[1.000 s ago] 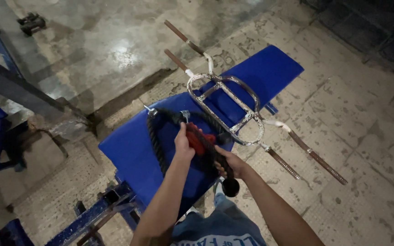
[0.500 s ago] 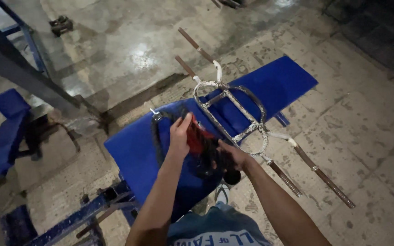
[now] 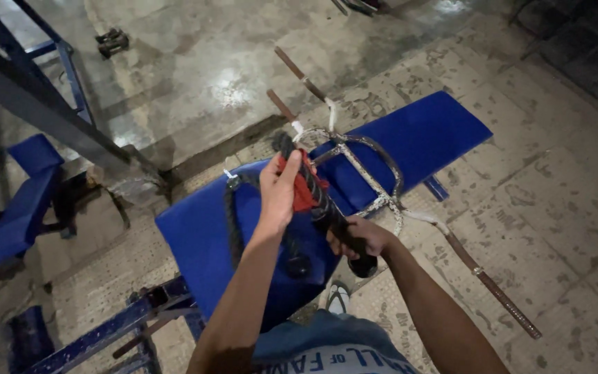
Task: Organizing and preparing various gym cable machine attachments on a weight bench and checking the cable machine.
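A tiled floor (image 3: 576, 208) is seen beneath everything, with a small dumbbell (image 3: 111, 41) lying well beyond the hands. A blue padded table (image 3: 410, 138) stretches under and past the hands, and a curved metal bar (image 3: 375, 180) with rusty ends is laid across it just beyond the right hand. A thick black rope (image 3: 233, 221) is draped on the table just left of the left hand. A black rope handle (image 3: 327, 208) is held between both hands: the left hand (image 3: 279, 192) is closed around its upper part, pressing a red cloth (image 3: 304, 188) against it, and the right hand (image 3: 361, 239) is gripped tight near its lower end.
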